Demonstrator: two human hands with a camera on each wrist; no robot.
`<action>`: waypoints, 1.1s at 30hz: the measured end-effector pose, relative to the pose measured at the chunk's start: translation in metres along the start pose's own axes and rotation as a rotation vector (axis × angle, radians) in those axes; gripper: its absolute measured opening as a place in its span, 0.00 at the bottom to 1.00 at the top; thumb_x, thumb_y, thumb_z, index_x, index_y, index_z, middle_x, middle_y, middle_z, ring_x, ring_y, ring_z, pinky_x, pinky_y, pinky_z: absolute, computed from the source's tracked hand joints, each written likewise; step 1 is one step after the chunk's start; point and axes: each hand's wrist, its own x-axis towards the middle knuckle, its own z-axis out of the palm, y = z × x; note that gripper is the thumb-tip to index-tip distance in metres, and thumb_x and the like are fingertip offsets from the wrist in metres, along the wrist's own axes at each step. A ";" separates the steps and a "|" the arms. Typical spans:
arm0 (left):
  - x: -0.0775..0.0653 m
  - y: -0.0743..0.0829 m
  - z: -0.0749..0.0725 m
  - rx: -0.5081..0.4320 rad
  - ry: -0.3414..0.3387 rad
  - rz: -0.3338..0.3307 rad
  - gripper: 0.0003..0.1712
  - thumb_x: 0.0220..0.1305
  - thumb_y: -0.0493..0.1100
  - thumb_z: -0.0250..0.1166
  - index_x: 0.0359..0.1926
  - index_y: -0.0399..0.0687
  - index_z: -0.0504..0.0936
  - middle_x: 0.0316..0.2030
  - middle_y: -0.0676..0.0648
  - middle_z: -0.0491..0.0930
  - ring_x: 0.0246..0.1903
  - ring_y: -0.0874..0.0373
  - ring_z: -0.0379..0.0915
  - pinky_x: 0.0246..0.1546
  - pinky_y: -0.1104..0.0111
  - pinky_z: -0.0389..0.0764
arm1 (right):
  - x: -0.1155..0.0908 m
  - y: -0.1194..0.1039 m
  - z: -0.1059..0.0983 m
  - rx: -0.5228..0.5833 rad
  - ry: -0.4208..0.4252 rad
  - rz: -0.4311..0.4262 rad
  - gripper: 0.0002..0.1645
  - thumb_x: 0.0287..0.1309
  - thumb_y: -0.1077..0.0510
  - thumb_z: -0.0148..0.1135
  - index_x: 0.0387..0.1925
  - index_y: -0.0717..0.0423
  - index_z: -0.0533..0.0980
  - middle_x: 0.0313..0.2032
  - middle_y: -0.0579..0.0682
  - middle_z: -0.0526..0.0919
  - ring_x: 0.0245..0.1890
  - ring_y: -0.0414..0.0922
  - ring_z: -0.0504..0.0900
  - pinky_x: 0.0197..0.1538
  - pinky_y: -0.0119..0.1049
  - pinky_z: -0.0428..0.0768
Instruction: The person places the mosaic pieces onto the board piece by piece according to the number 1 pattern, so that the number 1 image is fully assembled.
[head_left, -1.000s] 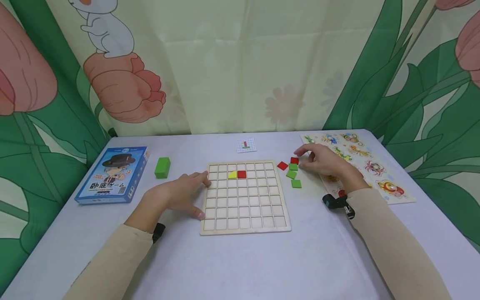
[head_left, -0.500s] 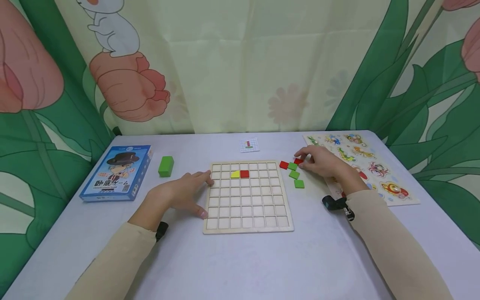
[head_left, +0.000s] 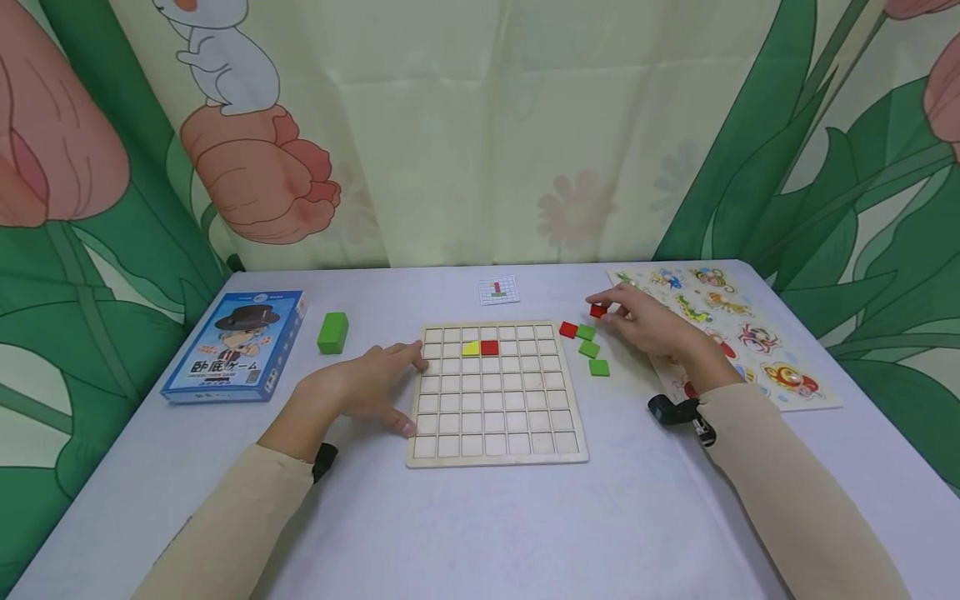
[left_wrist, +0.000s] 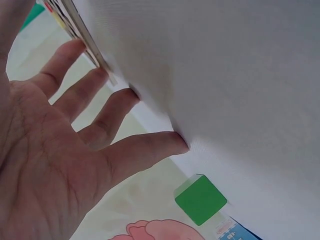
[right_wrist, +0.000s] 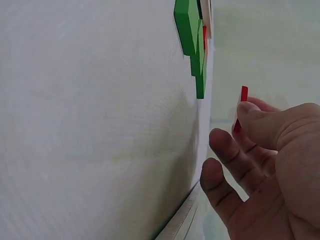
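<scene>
My right hand (head_left: 645, 321) pinches a red square tile (right_wrist: 243, 95) between thumb and finger, lifted off the table, as the right wrist view shows. Just left of it lie another red tile (head_left: 568, 330) and a few green tiles (head_left: 588, 349). My left hand (head_left: 367, 383) rests with spread, straight fingers against the left edge of the wooden grid board (head_left: 487, 462). On the board, a yellow piece (head_left: 471, 348) with a slanted side sits beside a red tile (head_left: 489, 347) in the second row from the back.
A small pattern card (head_left: 498, 290) lies behind the board. To the left stand a green block (head_left: 333, 333) and a blue game box (head_left: 232, 346). An animal picture board (head_left: 738, 333) lies at the right, partly under the right forearm. A printed curtain hangs behind the table.
The right hand has taken hold of the red tile at the back of the loose pile and raised it. The left hand stays at the board's edge. The head view has shifted slightly.
</scene>
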 end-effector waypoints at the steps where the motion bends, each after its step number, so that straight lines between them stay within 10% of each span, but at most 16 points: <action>1: 0.000 0.000 0.000 0.001 0.001 0.003 0.58 0.43 0.65 0.82 0.73 0.59 0.65 0.77 0.46 0.60 0.74 0.42 0.58 0.67 0.42 0.68 | -0.001 0.000 0.000 0.008 0.004 0.000 0.26 0.77 0.62 0.51 0.72 0.51 0.70 0.64 0.56 0.71 0.54 0.54 0.72 0.56 0.50 0.72; 22: 0.004 0.000 0.002 0.006 -0.005 -0.006 0.55 0.44 0.64 0.83 0.71 0.62 0.66 0.77 0.46 0.60 0.74 0.44 0.57 0.68 0.43 0.67 | -0.006 -0.020 -0.003 0.110 0.027 -0.134 0.23 0.76 0.61 0.56 0.68 0.57 0.72 0.57 0.56 0.75 0.48 0.51 0.77 0.44 0.34 0.80; 33: 0.003 -0.003 0.003 0.015 -0.002 -0.016 0.58 0.43 0.66 0.82 0.73 0.62 0.65 0.78 0.47 0.59 0.74 0.44 0.57 0.68 0.44 0.68 | -0.002 -0.037 0.001 0.131 0.051 -0.214 0.23 0.74 0.59 0.60 0.67 0.50 0.75 0.57 0.51 0.77 0.52 0.49 0.80 0.49 0.44 0.77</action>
